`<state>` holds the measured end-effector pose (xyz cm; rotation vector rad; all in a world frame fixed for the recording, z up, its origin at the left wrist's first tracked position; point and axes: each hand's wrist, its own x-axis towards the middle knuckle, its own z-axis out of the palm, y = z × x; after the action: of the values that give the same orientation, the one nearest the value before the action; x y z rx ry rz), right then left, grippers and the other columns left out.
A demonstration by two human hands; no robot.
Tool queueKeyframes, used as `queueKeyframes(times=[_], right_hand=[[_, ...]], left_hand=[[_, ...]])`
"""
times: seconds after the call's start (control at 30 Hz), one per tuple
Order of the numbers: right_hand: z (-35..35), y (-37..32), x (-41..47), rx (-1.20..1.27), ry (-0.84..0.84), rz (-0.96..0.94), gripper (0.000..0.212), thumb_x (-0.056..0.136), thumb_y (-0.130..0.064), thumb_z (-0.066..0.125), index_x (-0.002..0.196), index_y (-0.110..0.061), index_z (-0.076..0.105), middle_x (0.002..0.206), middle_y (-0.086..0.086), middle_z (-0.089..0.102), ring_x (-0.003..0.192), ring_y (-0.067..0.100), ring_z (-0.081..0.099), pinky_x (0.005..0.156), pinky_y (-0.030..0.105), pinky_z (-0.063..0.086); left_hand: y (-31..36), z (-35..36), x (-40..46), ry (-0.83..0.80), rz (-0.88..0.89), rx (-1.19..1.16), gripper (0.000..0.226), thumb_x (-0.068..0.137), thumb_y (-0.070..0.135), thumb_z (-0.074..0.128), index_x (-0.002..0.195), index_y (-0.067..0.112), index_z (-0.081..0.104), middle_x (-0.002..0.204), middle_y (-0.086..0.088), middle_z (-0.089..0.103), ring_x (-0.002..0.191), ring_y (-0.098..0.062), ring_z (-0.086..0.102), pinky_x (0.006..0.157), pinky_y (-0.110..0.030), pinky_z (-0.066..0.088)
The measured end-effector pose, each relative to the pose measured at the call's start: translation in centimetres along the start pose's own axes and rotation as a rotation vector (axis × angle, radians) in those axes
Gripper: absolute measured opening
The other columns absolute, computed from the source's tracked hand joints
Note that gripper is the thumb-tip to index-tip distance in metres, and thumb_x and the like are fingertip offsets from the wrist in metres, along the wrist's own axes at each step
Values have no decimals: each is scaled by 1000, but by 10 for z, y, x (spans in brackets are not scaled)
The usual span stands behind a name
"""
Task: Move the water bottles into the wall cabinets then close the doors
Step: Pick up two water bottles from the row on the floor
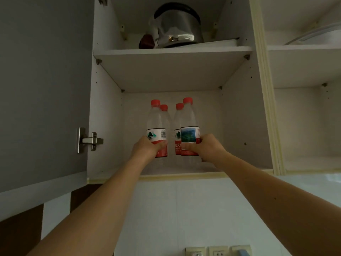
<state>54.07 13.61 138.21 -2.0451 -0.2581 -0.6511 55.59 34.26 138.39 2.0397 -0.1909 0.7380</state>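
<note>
Several clear water bottles with red caps and red labels stand upright on the lower shelf (166,173) of the open wall cabinet. My left hand (147,147) grips the front left bottle (156,124) at its label. My right hand (204,146) grips the front right bottle (190,132) at its label. Two more bottles stand just behind: one at the back left (165,115) and one at the back right (178,119). The bottoms of the bottles are hidden by my hands and the shelf edge.
The grey cabinet door (42,89) stands open at the left on its metal hinge (88,140). A steel kettle (177,26) sits on the upper shelf. A second open cabinet (304,108) lies to the right. Wall sockets (217,252) sit on the tiled wall below.
</note>
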Motion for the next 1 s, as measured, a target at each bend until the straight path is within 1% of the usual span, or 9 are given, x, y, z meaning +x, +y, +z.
queueKeyframes(times=[0.13, 0.23, 0.33, 0.37, 0.43, 0.57, 0.73, 0.87, 1.0], right_hand=[[-7, -1, -12, -135, -76, -39, 44, 86, -41, 78, 121, -16, 69, 104, 1, 74, 80, 10, 65, 63, 21, 50], [-21, 0, -35, -223, 9, -114, 45, 89, -45, 74, 125, -22, 59, 101, -3, 67, 76, 2, 57, 61, 17, 44], [-47, 4, -68, -342, 77, -196, 65, 95, -47, 66, 147, -14, 47, 134, 9, 58, 108, 20, 60, 89, 32, 51], [-57, 7, -82, -392, 87, -230, 63, 97, -45, 63, 148, -14, 46, 140, 10, 54, 117, 25, 58, 96, 37, 49], [-81, 14, -114, -481, 100, -320, 54, 99, -40, 59, 146, -14, 50, 139, 10, 54, 121, 29, 57, 99, 39, 47], [-127, 35, -180, -511, 110, -453, 43, 101, -35, 57, 138, -13, 58, 131, 5, 59, 114, 27, 58, 96, 37, 47], [-162, 74, -242, -403, 106, -409, 32, 101, -33, 56, 123, -13, 68, 121, 4, 67, 115, 23, 61, 94, 39, 50], [-184, 105, -293, -273, 85, -270, 19, 98, -28, 58, 98, -17, 73, 94, -3, 69, 88, 13, 64, 82, 31, 50], [-212, 138, -351, -287, 47, -159, 15, 99, -30, 59, 96, -21, 71, 86, -13, 66, 79, -1, 60, 69, 6, 40]], left_hand=[[-2, -3, -11, -30, -2, 73, 49, 91, 43, 72, 130, 14, 63, 121, -11, 70, 108, -29, 66, 97, -41, 53], [-2, -4, -31, 91, -31, 187, 58, 89, 48, 73, 129, 10, 57, 123, -13, 64, 108, -31, 64, 93, -43, 54], [9, -5, -62, 233, 13, 277, 58, 87, 49, 74, 127, 9, 57, 124, -15, 59, 109, -33, 60, 92, -49, 53], [15, -5, -74, 260, 54, 272, 53, 88, 47, 73, 123, 10, 59, 124, -14, 60, 110, -32, 59, 92, -50, 53], [30, -2, -100, 299, 145, 204, 41, 91, 43, 71, 115, 10, 65, 120, -13, 63, 108, -30, 61, 91, -48, 54], [64, 15, -161, 271, 283, 26, 35, 97, 44, 62, 102, 10, 68, 99, -4, 70, 91, -20, 65, 76, -34, 52], [88, 53, -240, 152, 298, -89, 39, 103, 45, 53, 86, 12, 66, 79, -3, 70, 76, -23, 68, 76, -46, 58], [94, 86, -299, 37, 261, -96, 40, 104, 45, 50, 86, 14, 67, 73, 3, 70, 64, -7, 66, 64, -34, 60], [90, 122, -355, -135, 188, -123, 37, 103, 45, 51, 86, 17, 68, 73, 3, 72, 62, -6, 66, 61, -28, 57]])
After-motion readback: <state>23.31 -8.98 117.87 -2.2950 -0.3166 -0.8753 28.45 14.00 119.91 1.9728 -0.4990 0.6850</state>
